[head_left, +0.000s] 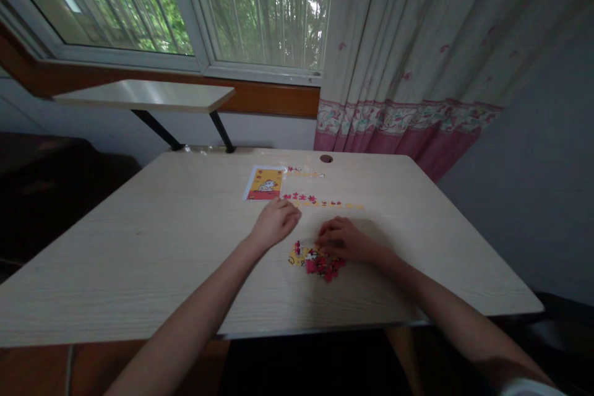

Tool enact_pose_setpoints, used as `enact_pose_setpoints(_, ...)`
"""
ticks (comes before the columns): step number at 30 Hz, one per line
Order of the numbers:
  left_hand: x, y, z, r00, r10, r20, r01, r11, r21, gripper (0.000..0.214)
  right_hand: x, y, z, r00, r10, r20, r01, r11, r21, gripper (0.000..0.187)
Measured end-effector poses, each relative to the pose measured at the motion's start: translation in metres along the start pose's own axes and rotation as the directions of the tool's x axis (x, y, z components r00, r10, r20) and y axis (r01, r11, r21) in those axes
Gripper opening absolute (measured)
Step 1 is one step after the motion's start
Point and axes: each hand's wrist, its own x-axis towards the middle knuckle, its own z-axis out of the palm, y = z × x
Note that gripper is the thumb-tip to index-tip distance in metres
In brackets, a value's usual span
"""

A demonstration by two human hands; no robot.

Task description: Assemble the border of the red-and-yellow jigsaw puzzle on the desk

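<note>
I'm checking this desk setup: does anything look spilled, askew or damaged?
Nothing stands out. The puzzle pieces lie heaped by the right hand, with others in rows near the printed picture; they are too small to check for damage.

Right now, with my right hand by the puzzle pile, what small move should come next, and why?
Perhaps draw one red piece from the pile with your right hand: it is at the pile's edge, plenty of red shows there, and a red row lies near the picture sheet.
</note>
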Motion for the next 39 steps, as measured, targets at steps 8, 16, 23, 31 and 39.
enact_pose_setpoints(8,-0.003,0.033,0.006,0.989,0.085,0.117,-0.051,0.962,-0.268,0.014,0.002,0.001,0.000,1.000,0.022,-0.013,-0.021,0.997,0.074,0.013)
enact_pose_setpoints(16,-0.004,0.037,0.009,0.982,0.087,0.170,-0.030,0.949,-0.315,0.010,0.003,0.003,0.004,0.977,0.204,-0.056,-0.188,0.958,0.219,0.013)
enact_pose_setpoints(23,-0.003,0.042,0.011,0.983,0.101,0.153,-0.033,0.920,-0.391,0.008,0.004,-0.001,0.004,0.937,0.332,-0.108,-0.277,0.895,0.349,0.013)
enact_pose_setpoints(31,-0.001,0.040,0.016,0.984,-0.149,0.093,0.174,0.757,-0.629,0.013,0.004,0.005,0.005,0.888,0.254,-0.384,-0.161,0.953,0.258,0.013)
enact_pose_setpoints(39,0.000,0.037,0.027,0.925,-0.355,0.133,0.330,0.583,-0.743,0.021,0.004,0.002,0.002,0.857,0.079,-0.509,-0.095,0.995,-0.006,0.014)
